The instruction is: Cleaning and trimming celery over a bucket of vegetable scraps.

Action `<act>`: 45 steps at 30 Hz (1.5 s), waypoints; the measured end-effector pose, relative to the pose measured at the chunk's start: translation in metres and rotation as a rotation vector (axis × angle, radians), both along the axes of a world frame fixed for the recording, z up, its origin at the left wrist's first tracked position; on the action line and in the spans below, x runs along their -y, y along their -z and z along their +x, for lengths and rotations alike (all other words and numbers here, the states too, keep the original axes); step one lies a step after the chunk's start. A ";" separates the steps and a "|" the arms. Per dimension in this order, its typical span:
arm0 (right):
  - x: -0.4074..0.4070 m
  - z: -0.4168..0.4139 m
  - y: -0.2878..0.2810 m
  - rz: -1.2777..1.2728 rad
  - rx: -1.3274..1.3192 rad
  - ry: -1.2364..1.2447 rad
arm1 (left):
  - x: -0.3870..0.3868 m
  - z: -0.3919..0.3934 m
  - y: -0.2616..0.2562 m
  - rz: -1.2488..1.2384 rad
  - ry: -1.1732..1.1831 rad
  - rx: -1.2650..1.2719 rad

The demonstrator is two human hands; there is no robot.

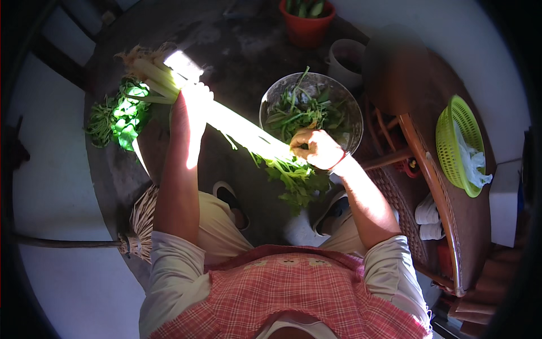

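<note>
A long bunch of celery (245, 123), roots at the upper left and leaves at the lower right, slants across my front in strong sunlight. My left hand (195, 99) is closed around its stalks just below the root end; glare hides some finger detail. My right hand (318, 148) has its thumb and fingers pinched together on the leafy end, and what exactly lies between the fingertips is unclear. Beyond my right hand stands a round metal basin (263, 108) holding loose green leaves and stems (296, 114). More leafy greens (127, 114) lie on the floor left of my left forearm.
A red bucket (307, 27) with green vegetables and a whitish bucket (345, 63) stand beyond the basin. At the right are a wooden rack (436, 182) with shoes and a yellow-green plastic basket (451, 140) holding a clear bag. A straw broom (142, 220) lies at the left.
</note>
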State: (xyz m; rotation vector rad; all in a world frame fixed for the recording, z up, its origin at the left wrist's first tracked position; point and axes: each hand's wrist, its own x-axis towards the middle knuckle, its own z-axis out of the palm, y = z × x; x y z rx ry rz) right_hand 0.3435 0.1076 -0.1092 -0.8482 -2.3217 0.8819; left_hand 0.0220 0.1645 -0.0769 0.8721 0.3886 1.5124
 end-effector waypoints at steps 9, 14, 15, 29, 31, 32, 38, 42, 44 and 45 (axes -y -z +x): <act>-0.006 0.019 -0.005 -0.507 -0.397 -0.096 | 0.007 0.006 -0.001 -0.098 -0.197 -0.082; -0.010 0.017 0.003 -0.790 -0.549 -0.007 | 0.013 0.018 -0.007 -0.142 -0.306 -0.117; -0.011 0.015 0.001 -0.748 -0.504 0.047 | 0.012 0.013 -0.007 -0.143 -0.286 -0.131; -0.014 0.037 -0.005 -0.777 -0.388 -0.049 | 0.005 0.001 -0.001 -0.211 -0.319 -0.118; -0.017 0.046 -0.005 -0.695 -0.345 -0.062 | 0.007 0.002 -0.005 -0.273 -0.358 -0.112; -0.018 0.049 -0.008 -0.582 -0.212 0.006 | 0.008 0.003 -0.008 -0.273 -0.357 -0.111; -0.018 0.051 -0.008 -0.445 -0.032 0.169 | 0.014 0.012 -0.021 -0.314 -0.311 -0.029; -0.027 0.043 0.012 -0.538 -0.437 0.396 | 0.012 0.011 -0.015 -0.248 -0.256 -0.036; -0.028 0.038 0.012 -0.578 -0.638 0.473 | 0.013 0.013 -0.015 -0.247 -0.246 -0.046; -0.029 0.037 0.014 -0.579 -0.638 0.473 | 0.015 0.018 -0.017 -0.253 -0.251 -0.055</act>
